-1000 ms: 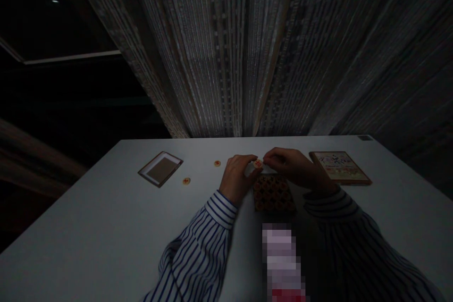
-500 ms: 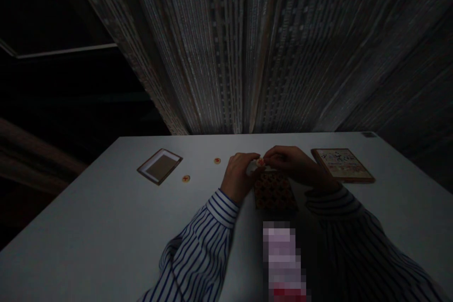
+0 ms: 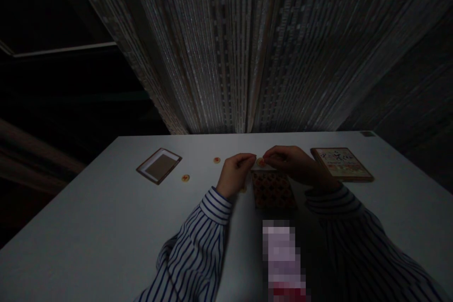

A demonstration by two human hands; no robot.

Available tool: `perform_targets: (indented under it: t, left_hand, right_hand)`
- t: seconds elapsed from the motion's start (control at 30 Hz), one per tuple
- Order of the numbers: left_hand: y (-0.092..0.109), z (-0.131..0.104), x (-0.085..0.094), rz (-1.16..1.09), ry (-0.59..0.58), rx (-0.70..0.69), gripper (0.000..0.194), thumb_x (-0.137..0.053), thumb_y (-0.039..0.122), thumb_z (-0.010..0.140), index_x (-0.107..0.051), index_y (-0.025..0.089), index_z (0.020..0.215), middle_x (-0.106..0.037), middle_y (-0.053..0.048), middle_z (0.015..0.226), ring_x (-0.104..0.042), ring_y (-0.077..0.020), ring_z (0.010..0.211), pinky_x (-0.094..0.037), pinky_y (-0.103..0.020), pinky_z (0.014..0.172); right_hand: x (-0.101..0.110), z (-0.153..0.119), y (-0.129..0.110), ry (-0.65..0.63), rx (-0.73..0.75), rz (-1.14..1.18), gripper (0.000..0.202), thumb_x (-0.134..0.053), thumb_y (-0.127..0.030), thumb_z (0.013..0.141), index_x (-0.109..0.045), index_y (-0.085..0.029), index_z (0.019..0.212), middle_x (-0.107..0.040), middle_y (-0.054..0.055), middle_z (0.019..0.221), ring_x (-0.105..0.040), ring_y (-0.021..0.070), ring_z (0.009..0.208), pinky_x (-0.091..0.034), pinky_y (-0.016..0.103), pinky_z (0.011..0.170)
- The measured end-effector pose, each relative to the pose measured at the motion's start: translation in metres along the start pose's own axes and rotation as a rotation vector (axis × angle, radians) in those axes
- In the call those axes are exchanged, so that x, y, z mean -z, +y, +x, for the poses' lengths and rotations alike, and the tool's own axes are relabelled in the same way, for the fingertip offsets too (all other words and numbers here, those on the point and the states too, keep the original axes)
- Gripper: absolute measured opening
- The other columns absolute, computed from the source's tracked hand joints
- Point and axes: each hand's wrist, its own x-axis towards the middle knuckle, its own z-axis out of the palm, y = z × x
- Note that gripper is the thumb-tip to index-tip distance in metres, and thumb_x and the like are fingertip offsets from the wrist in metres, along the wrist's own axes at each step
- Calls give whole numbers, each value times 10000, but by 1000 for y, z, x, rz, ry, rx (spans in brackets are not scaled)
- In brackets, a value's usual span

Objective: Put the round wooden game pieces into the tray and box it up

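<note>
Between finger and thumb my right hand point(image 3: 292, 163) pinches a round piece with a red mark point(image 3: 261, 162), above the far edge of a dark patterned box point(image 3: 272, 190). To the left of that piece, my left hand point(image 3: 235, 172) is closed with thumb and fingertips together; whether anything small is between them cannot be made out. Another round piece point(image 3: 243, 189) lies partly hidden beside my left wrist. Two more red-marked pieces, one farther back point(image 3: 217, 160) and one nearer point(image 3: 186, 178), rest on the white table left of my left hand.
A shallow open tray or lid point(image 3: 159, 166) lies at the left of the white table point(image 3: 123, 226). On the right is a flat printed box or lid point(image 3: 341, 164). Striped curtains point(image 3: 233, 56) hang behind the far edge. A blurred pinkish patch covers the near middle.
My left hand has let go of the marked piece and moved slightly left, its fingertips now together. The piece stays at my right fingertips, and another piece now shows by my left wrist.
</note>
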Motion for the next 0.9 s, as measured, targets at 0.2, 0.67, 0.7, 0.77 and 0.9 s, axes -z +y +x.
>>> perform_targets:
  t: [0.2,0.67,0.7,0.77,0.9]
  left_hand:
    - [4,-1,2,-112,-51,138,112,-636,195,706,-690,133,783,-698,-42,740,-616,-132,677,-497,-279,693]
    - [5,-4,6,-319,-37,248,161,-690,225,637,-683,112,751,-675,-34,693,-589,-115,654,-469,-256,680]
    - [5,-4,6,-333,-38,255,163,-691,225,636,-681,112,753,-675,-33,693,-589,-113,651,-470,-254,677]
    - [5,-4,7,-353,-41,266,169,-694,228,633,-677,112,755,-677,-34,700,-590,-113,653,-473,-256,678]
    - [5,-4,6,-353,-59,275,181,-691,238,642,-675,110,769,-678,-38,711,-594,-118,667,-477,-265,695]
  right_hand:
    - [-2,1,1,6,62,-99,183,-526,-306,772,-651,-174,791,-682,21,737,-607,139,674,-449,230,598]
    - [-7,-3,-3,-36,254,-211,229,-526,-334,806,-658,-185,921,-697,31,819,-619,133,710,-458,216,615]
    - [-7,-3,-4,-32,282,-228,229,-530,-324,804,-655,-182,933,-697,36,827,-619,135,714,-460,222,624]
    - [-8,-3,-4,-24,331,-271,230,-536,-310,800,-651,-176,947,-695,47,841,-618,143,721,-464,240,646]
    - [-8,-3,-6,-1,351,-345,233,-519,-314,816,-648,-169,946,-689,59,835,-613,156,729,-467,270,662]
